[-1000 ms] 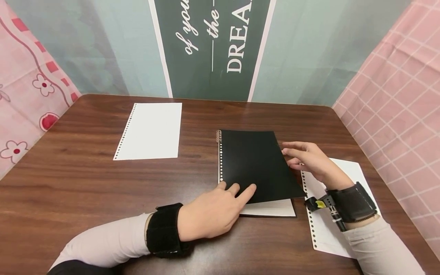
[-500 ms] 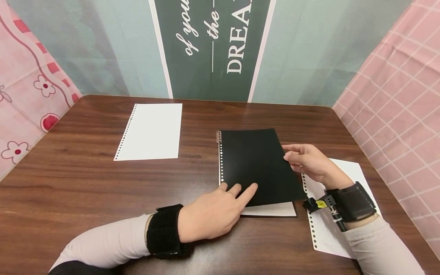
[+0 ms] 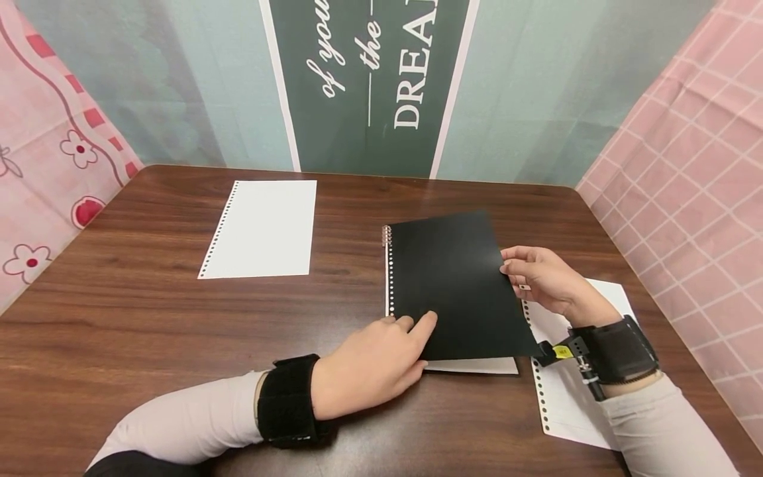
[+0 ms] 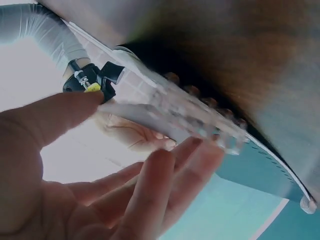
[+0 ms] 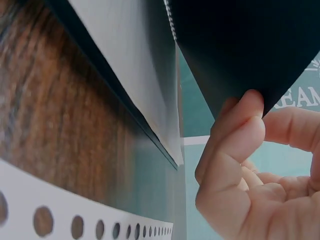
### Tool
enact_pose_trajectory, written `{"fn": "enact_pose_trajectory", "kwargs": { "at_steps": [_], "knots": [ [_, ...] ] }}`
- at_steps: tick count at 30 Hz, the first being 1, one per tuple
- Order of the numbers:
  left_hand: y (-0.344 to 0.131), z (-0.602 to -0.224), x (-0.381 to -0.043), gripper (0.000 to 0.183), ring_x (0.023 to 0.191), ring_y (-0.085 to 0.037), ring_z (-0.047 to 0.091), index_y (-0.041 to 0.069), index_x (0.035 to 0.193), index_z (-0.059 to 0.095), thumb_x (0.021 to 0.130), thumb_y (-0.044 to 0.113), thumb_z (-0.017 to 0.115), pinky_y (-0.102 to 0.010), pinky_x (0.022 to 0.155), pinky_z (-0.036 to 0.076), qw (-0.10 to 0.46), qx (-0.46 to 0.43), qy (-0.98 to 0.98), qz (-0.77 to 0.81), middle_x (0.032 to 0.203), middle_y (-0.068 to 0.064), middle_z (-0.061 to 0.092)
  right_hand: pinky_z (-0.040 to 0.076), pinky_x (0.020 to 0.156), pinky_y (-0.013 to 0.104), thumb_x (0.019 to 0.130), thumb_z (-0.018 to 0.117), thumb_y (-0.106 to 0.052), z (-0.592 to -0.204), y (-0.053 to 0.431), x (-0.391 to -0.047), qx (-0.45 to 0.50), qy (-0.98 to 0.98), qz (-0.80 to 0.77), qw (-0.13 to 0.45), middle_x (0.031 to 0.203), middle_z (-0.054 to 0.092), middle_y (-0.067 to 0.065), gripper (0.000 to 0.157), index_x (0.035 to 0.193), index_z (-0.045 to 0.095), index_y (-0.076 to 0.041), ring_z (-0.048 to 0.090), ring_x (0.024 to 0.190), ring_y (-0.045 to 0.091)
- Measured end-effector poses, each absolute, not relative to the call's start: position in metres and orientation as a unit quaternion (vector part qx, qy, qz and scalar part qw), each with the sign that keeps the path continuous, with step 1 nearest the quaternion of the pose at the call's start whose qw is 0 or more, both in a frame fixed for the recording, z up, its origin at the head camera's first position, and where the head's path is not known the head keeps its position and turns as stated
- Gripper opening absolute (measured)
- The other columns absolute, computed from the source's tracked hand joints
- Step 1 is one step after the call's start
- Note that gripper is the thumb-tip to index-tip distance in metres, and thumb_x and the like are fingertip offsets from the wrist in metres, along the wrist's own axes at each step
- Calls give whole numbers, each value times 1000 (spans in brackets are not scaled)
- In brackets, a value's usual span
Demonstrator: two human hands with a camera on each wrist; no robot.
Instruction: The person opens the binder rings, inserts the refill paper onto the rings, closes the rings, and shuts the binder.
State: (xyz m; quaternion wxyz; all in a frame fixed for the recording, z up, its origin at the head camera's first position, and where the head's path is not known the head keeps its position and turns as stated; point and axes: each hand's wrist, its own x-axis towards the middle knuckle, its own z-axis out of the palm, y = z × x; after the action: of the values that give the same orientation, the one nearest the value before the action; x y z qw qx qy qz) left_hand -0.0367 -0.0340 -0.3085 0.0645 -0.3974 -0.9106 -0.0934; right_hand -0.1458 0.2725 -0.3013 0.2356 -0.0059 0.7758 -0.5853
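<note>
Brown wood-grain bench (image 3: pixel 149 318), and on it the ring-bound notebook (image 3: pixel 441 291), black cover (image 5: pixel 250 50) tilted up! Right hand (image 3: pixel 542 281), grip pinching its free edge; left hand (image 3: pixel 366 364), fingers loosely extended, at the notebook's near spine corner. Steady, even lifting should spare the rings (image 3: pixel 387 235).

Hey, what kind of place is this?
Likely an indoor desk space, perhaps a staged one: a wood-grain table with a black-covered notebook on it, screened by a lettered backdrop and pink cloths.
</note>
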Motion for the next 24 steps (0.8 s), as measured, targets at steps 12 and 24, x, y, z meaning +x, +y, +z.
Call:
{"fn": "enact_pose_trajectory", "kwargs": {
  "at_steps": [12, 24],
  "knots": [
    [-29, -307, -32, 27, 41, -12, 40, 12, 66, 44, 86, 1, 58, -22, 33, 34, 121, -356, -923, -82, 53, 4, 45, 50, 64, 22, 101, 47, -6, -299, 276, -143, 6, 714, -668, 211, 81, 61, -6, 8, 103, 54, -11, 58, 67, 6],
    [-22, -308, -31, 35, 37, -11, 39, 16, 56, 37, 79, 5, 61, -23, 31, 32, 194, -300, -931, -78, 46, 7, 33, 49, 59, 18, 100, 50, -7, -285, 261, -132, 4, 731, -674, 105, 71, 55, -8, 16, 92, 62, -15, 49, 61, 5]
  ]
}}
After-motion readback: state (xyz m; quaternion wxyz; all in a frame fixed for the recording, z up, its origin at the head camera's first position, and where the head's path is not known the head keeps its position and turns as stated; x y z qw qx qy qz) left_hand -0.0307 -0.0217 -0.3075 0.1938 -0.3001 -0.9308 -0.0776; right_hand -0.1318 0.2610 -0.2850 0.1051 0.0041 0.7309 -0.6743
